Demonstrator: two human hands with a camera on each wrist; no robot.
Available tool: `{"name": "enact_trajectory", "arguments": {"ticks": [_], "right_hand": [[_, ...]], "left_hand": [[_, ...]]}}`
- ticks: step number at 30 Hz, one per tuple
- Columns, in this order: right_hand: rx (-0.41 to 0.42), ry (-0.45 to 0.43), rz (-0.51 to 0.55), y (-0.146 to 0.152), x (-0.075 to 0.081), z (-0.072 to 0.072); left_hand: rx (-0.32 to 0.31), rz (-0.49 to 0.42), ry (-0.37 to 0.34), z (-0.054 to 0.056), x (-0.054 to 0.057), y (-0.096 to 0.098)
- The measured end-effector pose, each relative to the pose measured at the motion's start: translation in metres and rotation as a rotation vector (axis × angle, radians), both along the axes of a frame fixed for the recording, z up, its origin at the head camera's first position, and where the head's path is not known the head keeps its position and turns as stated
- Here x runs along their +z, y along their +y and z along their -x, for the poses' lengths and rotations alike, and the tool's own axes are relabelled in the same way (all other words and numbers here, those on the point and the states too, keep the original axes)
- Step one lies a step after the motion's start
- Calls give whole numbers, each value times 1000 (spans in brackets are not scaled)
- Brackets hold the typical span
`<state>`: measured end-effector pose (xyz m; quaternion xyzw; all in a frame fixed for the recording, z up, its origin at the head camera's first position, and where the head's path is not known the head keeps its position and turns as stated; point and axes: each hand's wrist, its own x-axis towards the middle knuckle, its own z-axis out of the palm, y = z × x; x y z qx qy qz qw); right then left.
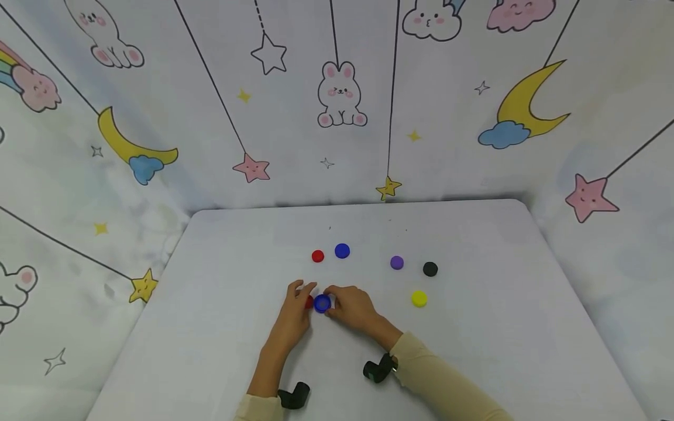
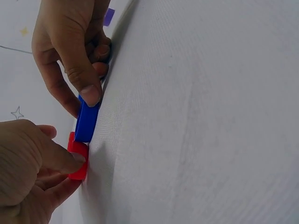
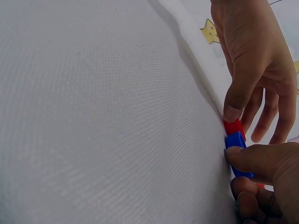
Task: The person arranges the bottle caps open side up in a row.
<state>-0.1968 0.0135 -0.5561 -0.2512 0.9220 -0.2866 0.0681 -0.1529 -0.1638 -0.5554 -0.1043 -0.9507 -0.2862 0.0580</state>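
In the head view my left hand (image 1: 296,309) pinches a small red cap (image 1: 309,302), mostly covered by the fingers. Beside it, my right hand (image 1: 355,307) grips a blue cap (image 1: 322,303) between thumb and fingers, its hollow side facing up. Seen from the left wrist, the red cap (image 2: 83,149) and blue cap (image 2: 88,123) stand edge against edge, low at the white tabletop. The right wrist view has the left thumb against the red cap (image 3: 235,128), while the right thumb presses the side of the blue cap (image 3: 236,139).
Farther back on the white table (image 1: 226,263) lie another red cap (image 1: 317,256) and another blue cap (image 1: 342,251). To the right are a purple cap (image 1: 397,262), a black cap (image 1: 430,269) and a yellow cap (image 1: 419,299). A patterned backdrop rises behind the table.
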Motion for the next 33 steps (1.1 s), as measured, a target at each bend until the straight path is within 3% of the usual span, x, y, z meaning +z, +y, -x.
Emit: {"name": "enact_trajectory", "arguments": {"ticks": [8,14,18,22,24,28,33], "right_hand": [[16,7,59,17,-6,0],[-75,56,95,50,0,-12],[-196,184,128,85,7,-24],[-314,341,167,119,6,-30],[-368,374,166,132,3,-31],[-434,300,135,152,2,-32],[-384,119,85,169,3,-24]], "left_hand": [[25,-31,3,-1,0,5],[70,-35,105,-4,5,18],[-8,-75,126,-5,13,45],[-115,-77,80,-2,21,82],[-143,-40,59,1,21,99],[-154,73,1,12,16,128],[-219,209,-82,31,8,154]]}}
